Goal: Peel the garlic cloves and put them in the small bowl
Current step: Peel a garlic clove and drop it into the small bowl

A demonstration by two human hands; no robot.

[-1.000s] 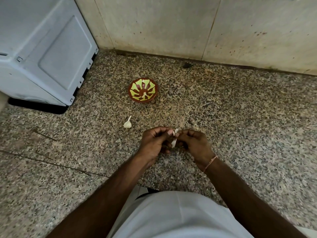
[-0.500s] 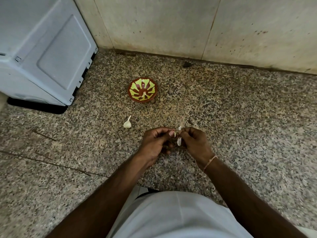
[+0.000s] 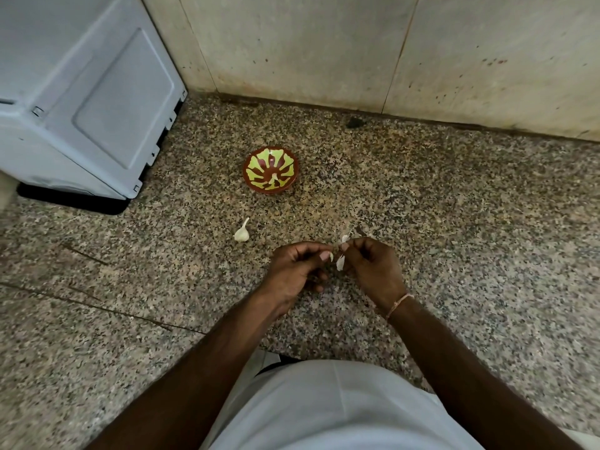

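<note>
Where fingers (image 3: 328, 255) pinch: garlic clove (image 3: 340, 263).

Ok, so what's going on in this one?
A person is peeling a garlic clove over a speckled stone counter. The left hand pinches the clove while the right hand pinches a strip of white skin coming off it. Another clove, unpeeled, lies on the counter to the left. The small red and green bowl sits further back; something small and pale lies in it, too small to identify.
</note>
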